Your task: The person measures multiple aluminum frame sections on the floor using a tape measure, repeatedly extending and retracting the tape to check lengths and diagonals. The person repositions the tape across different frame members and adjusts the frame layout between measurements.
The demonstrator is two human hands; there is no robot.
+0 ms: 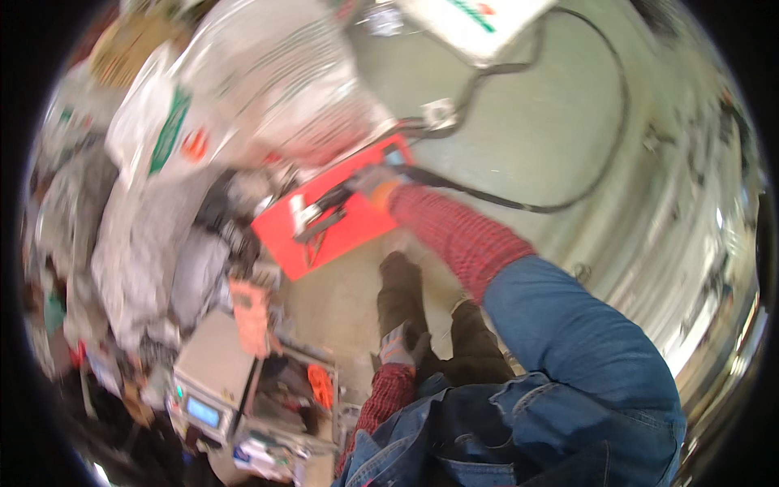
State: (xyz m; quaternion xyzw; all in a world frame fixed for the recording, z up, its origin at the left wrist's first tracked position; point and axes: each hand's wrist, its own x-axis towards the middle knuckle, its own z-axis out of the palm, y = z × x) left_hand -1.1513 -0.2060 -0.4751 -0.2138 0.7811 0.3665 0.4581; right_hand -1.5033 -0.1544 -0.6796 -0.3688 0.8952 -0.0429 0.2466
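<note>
Right hand [375, 180] grasped a dark tool [323, 223], red board [276, 234] beneath; likely stiff, weighty, best held by its handle [334, 196]. Left hand [398, 347] was near the leg [401, 288], grip unclear.

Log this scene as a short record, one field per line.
Right hand: gloved, at the near end of a black tool; finger grip too blurred to tell
Left hand: gloved, by the left leg; contact unclear
Under tool: red board
Cable: black, looped on the greenish floor
Beyond board: large whitish bag with green and red marks
Lower left: device with a lit screen
Image: blurred
</note>
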